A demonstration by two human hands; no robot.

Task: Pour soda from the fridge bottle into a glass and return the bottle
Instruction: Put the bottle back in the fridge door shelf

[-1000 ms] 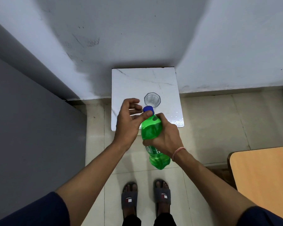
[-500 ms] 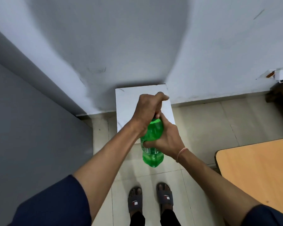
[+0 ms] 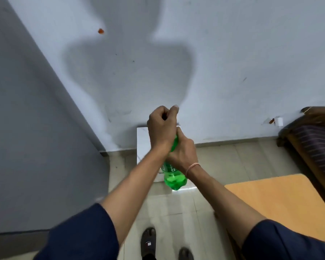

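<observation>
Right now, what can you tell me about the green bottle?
The green bottle is see-through plastic with a white-printed label and a bumpy base nearest the camera. It is held in the air near a small white table. The right hand grips its middle; the left hand curls over its top, hiding the cap.

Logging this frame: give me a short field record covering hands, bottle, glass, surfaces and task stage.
left hand: curled in a grip over the top of the green bottle; cap hidden
right hand: grips the bottle's upper body
bottle: held in the air, base toward the person, over the white table
glass: not visible
nearby: wooden table at right
stage: probably working the cap; no pouring seen
</observation>
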